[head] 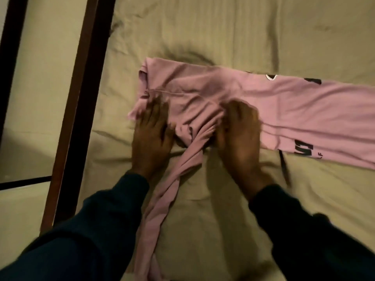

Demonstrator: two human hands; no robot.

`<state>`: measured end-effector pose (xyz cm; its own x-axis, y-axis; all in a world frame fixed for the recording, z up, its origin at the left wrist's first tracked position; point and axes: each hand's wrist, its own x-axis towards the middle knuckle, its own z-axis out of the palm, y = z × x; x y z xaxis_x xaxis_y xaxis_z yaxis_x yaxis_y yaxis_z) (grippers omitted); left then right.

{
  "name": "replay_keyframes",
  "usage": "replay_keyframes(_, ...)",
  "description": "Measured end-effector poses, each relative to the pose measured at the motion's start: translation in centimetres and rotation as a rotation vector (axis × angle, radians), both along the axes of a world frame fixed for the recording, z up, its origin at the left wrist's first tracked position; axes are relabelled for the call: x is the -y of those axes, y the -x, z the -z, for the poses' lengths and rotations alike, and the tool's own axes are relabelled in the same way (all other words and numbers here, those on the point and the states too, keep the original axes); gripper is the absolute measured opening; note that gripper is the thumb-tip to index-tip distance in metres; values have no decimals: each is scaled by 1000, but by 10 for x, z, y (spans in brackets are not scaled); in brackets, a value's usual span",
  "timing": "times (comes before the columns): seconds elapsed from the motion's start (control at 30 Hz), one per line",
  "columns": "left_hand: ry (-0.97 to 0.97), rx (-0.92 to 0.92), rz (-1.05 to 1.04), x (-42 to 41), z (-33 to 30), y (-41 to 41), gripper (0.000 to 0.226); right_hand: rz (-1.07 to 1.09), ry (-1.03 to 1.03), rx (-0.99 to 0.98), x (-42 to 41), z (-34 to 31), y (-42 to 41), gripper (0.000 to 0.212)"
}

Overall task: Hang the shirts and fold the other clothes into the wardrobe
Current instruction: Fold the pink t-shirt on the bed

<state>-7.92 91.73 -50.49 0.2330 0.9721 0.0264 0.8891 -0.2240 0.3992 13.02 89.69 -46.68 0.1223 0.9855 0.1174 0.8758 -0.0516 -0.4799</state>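
— Where does the garment [253, 110] lie for you?

— I see it on the bed [223, 37], stretched from the middle out past the right edge, one sleeve [162, 199] trailing toward me.

— And the hands?

— My left hand [151, 136] rests on its left end, my right hand [240, 134] just right of it, the sleeve between them. The bed frame [81, 118] runs along the left.

The pink garment [263, 110] carries dark printed lettering, but none of it can be read in full. Near its right near edge a cut-off block of dark letters stands sideways with a small "F" beside it. More dark print at the far right edge is blurred and illegible.
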Motion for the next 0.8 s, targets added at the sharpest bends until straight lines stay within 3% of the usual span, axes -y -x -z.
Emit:
replay_keyframes(0.03, 38, -27, -7, 18, 3, 15, 60, -8, -16, -105, 24, -7, 22, 31)
replay_keyframes(0.1, 37, -93, 21, 35, 15, 30, 62, 77, 149, -406, 59, -16, 61, 21)
replay_keyframes(0.2, -40, -105, 77, 31, 29, 31, 60, 397, 463, -735, 83, -14, 98, 34)
replay_keyframes(0.27, -78, -100, 72, 27, 36, 33, 58, 493, 581, -768, 89, -10, 113, 37)
replay_keyframes(0.37, -129, -82, 73, 29, 43, 35, 56, 454, 670, -708, 104, -7, 136, 36)
replay_keyframes(0.53, -222, -170, 65, 30, 70, 49, 57, 237, 789, -975, 98, -15, 128, 44)
replay_keyframes(0.57, -258, -182, 54, 32, 68, 50, 61, 208, 752, -1156, 86, -21, 114, 40)
replay_keyframes(0.6, -260, -148, 63, 26, 58, 39, 70, 243, 653, -1462, 73, -23, 97, 33)
replay_keyframes(0.67, -197, 59, 300, 18, 29, 14, 69, 530, 277, -2218, 51, -21, 60, 24)
replay_keyframes(0.7, -150, 119, 430, 18, 21, 6, 61, 698, 63, -2362, 44, -15, 45, 28)
replay_keyframes(0.73, -141, 161, 428, 19, 20, 5, 59, 851, -35, -2329, 42, -10, 36, 42)
replay_keyframes(0.8, -190, 15, 147, 23, 36, 22, 58, 1028, 35, -2058, 50, 2, 32, 52)
